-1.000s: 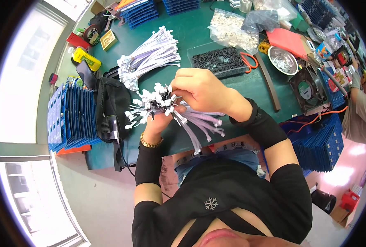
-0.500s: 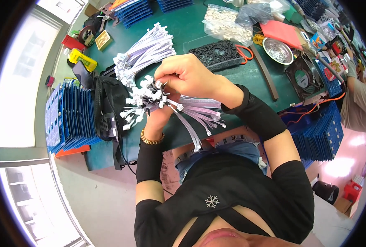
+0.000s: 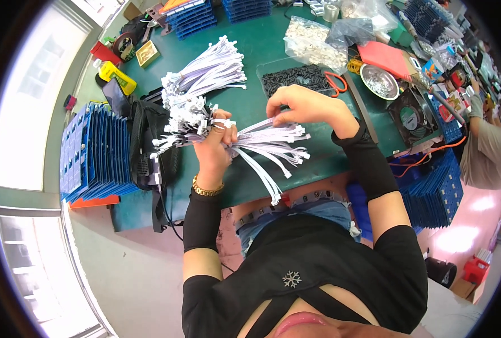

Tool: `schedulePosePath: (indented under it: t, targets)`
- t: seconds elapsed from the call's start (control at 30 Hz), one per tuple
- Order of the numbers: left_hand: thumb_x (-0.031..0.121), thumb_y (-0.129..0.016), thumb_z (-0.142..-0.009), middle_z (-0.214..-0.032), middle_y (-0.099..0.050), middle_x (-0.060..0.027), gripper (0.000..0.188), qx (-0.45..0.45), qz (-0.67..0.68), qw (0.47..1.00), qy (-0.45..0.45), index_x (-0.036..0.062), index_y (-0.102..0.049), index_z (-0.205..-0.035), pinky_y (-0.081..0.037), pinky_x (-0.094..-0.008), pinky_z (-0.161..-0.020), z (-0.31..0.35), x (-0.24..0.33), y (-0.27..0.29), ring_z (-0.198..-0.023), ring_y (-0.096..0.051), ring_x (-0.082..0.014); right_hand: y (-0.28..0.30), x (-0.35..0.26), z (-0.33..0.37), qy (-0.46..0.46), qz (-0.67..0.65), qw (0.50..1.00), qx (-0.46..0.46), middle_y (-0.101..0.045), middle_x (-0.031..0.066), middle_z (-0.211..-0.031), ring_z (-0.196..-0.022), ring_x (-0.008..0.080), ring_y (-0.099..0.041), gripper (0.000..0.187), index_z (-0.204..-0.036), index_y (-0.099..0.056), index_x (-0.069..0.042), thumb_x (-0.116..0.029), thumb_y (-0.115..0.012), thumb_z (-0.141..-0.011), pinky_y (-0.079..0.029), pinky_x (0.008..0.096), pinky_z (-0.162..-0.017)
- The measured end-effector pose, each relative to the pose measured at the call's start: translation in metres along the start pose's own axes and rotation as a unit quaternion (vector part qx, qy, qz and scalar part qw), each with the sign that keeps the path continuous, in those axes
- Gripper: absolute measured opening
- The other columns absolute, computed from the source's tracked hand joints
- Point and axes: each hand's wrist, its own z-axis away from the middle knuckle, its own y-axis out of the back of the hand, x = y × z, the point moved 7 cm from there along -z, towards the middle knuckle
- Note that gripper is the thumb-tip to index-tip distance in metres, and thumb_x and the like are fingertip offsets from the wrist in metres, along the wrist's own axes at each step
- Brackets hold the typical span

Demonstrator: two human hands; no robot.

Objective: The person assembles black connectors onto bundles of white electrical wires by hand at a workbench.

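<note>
My left hand (image 3: pixel 213 151) is closed round a thick bundle of flat white cables (image 3: pixel 270 135), held over the front of the green table. Small white connectors (image 3: pixel 189 121) cluster above and left of that fist, with some dark ends among them. The loose cable ends fan out to the right, several drooping. My right hand (image 3: pixel 309 107) is at the top of this fan, its thumb and forefinger pinched at the upper cable. A second pile of white cables (image 3: pixel 208 70) lies on the table just beyond the left hand.
A clear tray of small black parts (image 3: pixel 295 79) stands beyond my right hand, with orange-handled scissors (image 3: pixel 340 84) at its edge. A metal bowl (image 3: pixel 379 81) and a fan (image 3: pixel 411 112) sit right. Blue panels (image 3: pixel 98 152) and a black bag (image 3: pixel 149 141) stand left.
My right hand has moved right, away from the connector cluster, to the loose cable fan. My left fist now shows clearly, and the connector end has tipped slightly left.
</note>
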Motion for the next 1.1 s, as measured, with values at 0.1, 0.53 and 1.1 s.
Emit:
schedulePosePath:
  t: [0.1,0.53,1.1]
  targets:
    - [0.003,-0.051,-0.085,-0.072,-0.047,-0.0017,0.014,0.023,-0.028,0.999,0.022,-0.0076,-0.049,-0.094,-0.039,-0.0260,-0.053,-0.002,0.001,0.001,-0.051,-0.039,-0.0078,-0.006,0.008,0.003,-0.099,-0.001,0.990,-0.097,-0.061,0.0104,-0.076,-0.073,0.0217,-0.059,0.018,-0.083,-0.062,-0.001,-0.013,-0.068,-0.070,-0.046,0.0325,-0.065]
    - [-0.002,-0.052,-0.078,-0.104,-0.062,-0.0119,0.030,-0.038,-0.095,0.982,0.157,-0.0032,-0.057,-0.107,-0.048,-0.0253,-0.068,-0.001,0.008,-0.012,-0.088,-0.060,-0.0165,0.026,-0.038,-0.003,0.022,-0.039,0.997,0.070,-0.057,0.0043,-0.066,-0.055,0.0105,-0.050,0.025,-0.094,-0.061,-0.006,-0.015,-0.071,-0.073,-0.040,0.0251,-0.053]
    - [0.018,-0.058,-0.078,-0.074,-0.058,-0.0090,0.036,-0.114,0.083,0.985,0.098,-0.0064,-0.052,-0.104,-0.044,-0.0231,-0.059,-0.001,0.008,-0.016,-0.062,-0.055,-0.0141,0.042,-0.060,-0.036,0.027,-0.372,0.899,0.228,-0.056,0.0018,-0.072,-0.048,0.0055,-0.050,0.039,-0.107,-0.056,-0.002,-0.031,-0.065,-0.082,-0.040,0.0177,-0.043]
